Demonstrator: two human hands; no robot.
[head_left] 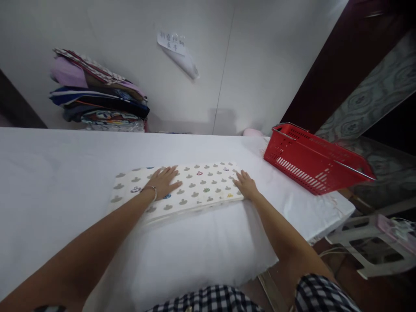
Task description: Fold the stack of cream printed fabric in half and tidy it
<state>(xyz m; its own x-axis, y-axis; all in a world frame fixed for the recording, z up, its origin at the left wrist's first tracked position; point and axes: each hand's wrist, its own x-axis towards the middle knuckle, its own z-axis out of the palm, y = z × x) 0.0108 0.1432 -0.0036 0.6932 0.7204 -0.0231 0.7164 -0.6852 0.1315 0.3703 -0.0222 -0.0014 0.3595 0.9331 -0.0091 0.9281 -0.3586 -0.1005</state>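
Folded white fabric with grey and a few coloured mushroom-like prints [195, 184] lies flat on the long desk with a white cover [52, 160], between the far edge and the person's body. Its long side runs roughly along the far edge. Plain white thin fabric [195, 247] spreads from its near side toward the body, frayed at the right corner.

Left hand [164, 183]: palm down on top of the print fabric, left of its middle, fingers apart, not clamped on anything. Thin light bracelet [152, 188] on that wrist. Right hand [247, 185]: palm down at the right end of the print fabric, fingers slightly apart, touching it, no pinch.

Red plastic basket with metal handles [312, 162]: right end of desk, by the far right corner, part of it reaching past the right edge. Messy stack of folded multicoloured textiles [100, 95]: along the left part of the far edge, against the pale wall [260, 56]; can't tell what it stands on. Pink object [252, 132] at the far edge, mostly hidden. White paper sign with handwriting [172, 42] on wall, loose sheet hanging below. White plastic stool [373, 242] beyond right edge, lower than desk. Black-and-white checked clothing [208, 300] at bottom.
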